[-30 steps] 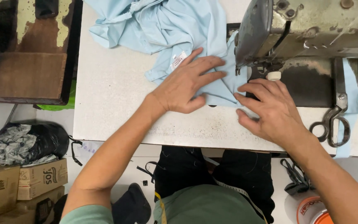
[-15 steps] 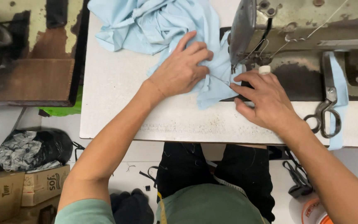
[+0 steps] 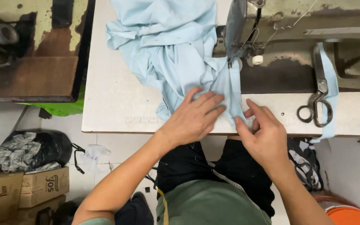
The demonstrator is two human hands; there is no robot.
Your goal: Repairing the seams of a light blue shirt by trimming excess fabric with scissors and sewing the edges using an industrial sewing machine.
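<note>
A light blue garment [image 3: 169, 46] lies bunched on the white sewing table [image 3: 117, 100], with one narrow edge running from under the sewing machine's needle [image 3: 231, 62] toward the table's front edge. My left hand [image 3: 194, 116] lies flat on the cloth near the front edge, fingers together. My right hand [image 3: 263, 135] pinches the strip of blue cloth at the table's edge, just right of my left hand. The grey sewing machine [image 3: 296, 25] stands at the back right.
Metal scissors [image 3: 319, 98] lie on a pale blue strip right of the machine bed. A worn dark table [image 3: 34, 75] stands at the left. Cardboard boxes [image 3: 19, 189] and a black bag of scraps [image 3: 30, 150] sit on the floor; an orange bucket [image 3: 351, 214] is at lower right.
Both hands have drawn back from the needle to the table's front edge, pulling the cloth strip with them. The view has shifted so more of the garment shows.
</note>
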